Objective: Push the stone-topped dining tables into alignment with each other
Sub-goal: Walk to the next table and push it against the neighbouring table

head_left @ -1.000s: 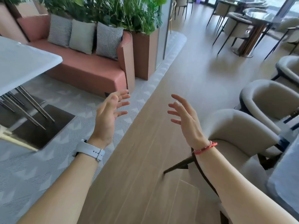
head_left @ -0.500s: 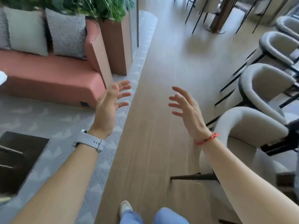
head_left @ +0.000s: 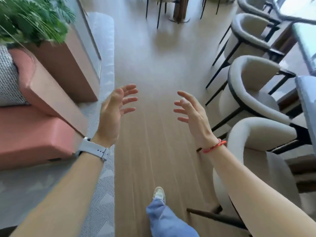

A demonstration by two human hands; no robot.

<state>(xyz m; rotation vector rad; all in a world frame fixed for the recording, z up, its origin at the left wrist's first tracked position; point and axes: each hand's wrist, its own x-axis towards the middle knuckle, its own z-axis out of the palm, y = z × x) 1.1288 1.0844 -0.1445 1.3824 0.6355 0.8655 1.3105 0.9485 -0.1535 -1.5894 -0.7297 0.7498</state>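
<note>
Pale wood planking (head_left: 153, 69) runs from 6 o'clock to 12 o'clock as a bare aisle, the widest open room in view, blurred by motion. At 9 o'clock a salmon-pink upholstered bench (head_left: 32, 134) sits on a grey patterned carpet (head_left: 102, 194), with a houndstooth cushion (head_left: 7, 79) and a terracotta planter (head_left: 68, 65) of green foliage behind it. Along 2 to 4 o'clock stands a row of cream tub chairs (head_left: 253, 93) on dark legs, tucked against the stone-topped dining tables (head_left: 307, 106), whose grey edge shows only at the far right border, well apart from both hands. No writing or brand can be read anywhere.

The left hand (head_left: 112, 113) and right hand (head_left: 193, 115) hang raised over the aisle, palms facing each other, fingers spread and slightly curled, holding nothing. A grey watch strap (head_left: 95, 150) wraps the left wrist; a red cord bracelet (head_left: 214, 146) circles the right. At 6 o'clock a blue trouser leg (head_left: 167, 221) ends in a white shoe (head_left: 159, 193) on the planking.
</note>
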